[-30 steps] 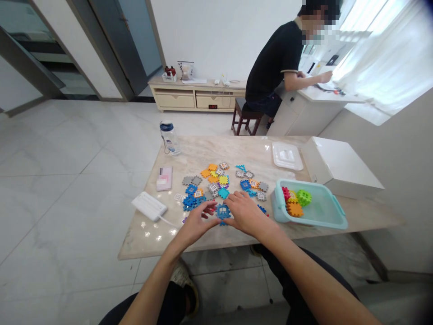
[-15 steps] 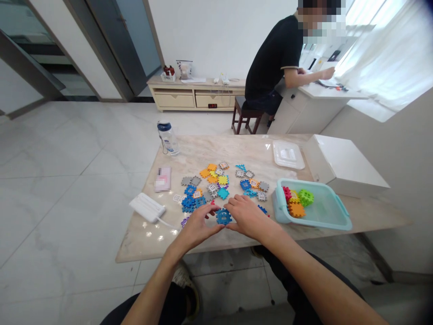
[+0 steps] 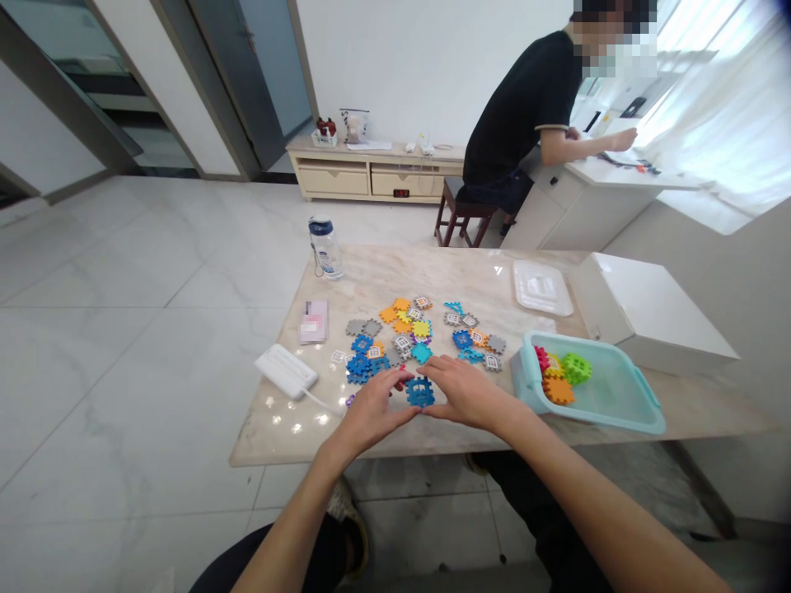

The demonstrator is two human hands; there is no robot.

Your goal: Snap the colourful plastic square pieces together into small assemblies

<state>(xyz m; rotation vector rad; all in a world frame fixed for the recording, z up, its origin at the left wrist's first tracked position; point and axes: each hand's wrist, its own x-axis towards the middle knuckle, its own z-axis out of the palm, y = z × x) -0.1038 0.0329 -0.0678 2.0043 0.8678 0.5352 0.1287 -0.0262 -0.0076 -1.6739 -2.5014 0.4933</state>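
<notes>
Near the table's front edge, a blue interlocking building tile (image 3: pixel 420 393) with a window-like cutout is held between both hands. My left hand (image 3: pixel 375 412) grips its left and lower side, thumb along the bottom. My right hand (image 3: pixel 466 394) closes on its right side, fingers at the top and thumb below. Just beyond my left hand lies a pile of blue tiles (image 3: pixel 358 367). Orange tiles (image 3: pixel 388 315), a yellow tile (image 3: pixel 421 329) and a turquoise tile (image 3: pixel 422 353) are spread past the hands. Grey tiles (image 3: pixel 496 344) lie to the right among more blue ones.
A light-blue bin (image 3: pixel 618 395) holding joined tiles stands right, before a white box (image 3: pixel 661 309) and a clear lid (image 3: pixel 542 288). On the left are a water bottle (image 3: pixel 326 249), a pink booklet (image 3: pixel 314 321) and a white corded device (image 3: pixel 286 371). A person (image 3: pixel 525 107) sits beyond.
The view has shifted, so the whole scene sits slightly further right. Both hands keep hold of the blue tile, which looks turned a little.
</notes>
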